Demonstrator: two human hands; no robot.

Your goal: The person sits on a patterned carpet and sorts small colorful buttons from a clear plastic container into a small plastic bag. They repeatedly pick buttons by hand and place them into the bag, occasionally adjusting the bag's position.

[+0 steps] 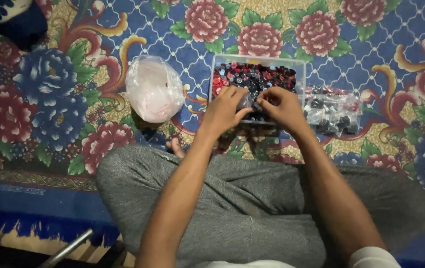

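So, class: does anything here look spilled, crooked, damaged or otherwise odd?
Nothing stands out. The clear box of red and black buttons sits flat on the carpet, with no buttons seen loose around it. Both bags, the pink one and the clear one, lie beside it. The left hand and right hand meet over the box.

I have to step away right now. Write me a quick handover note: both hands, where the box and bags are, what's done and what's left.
Left hand: over the near edge of the clear box, fingers pinched with the right hand's on a small item I can't make out.
Right hand: same spot, fingertips meeting the left's.
Clear box: on the flowered carpet in front of the crossed legs, full of small red and black round pieces.
Clear bag of dark pieces: just right of the box.
Pinkish-white bag: left of the box, untouched.
Done: can't tell.
Left: box holds many mixed pieces.
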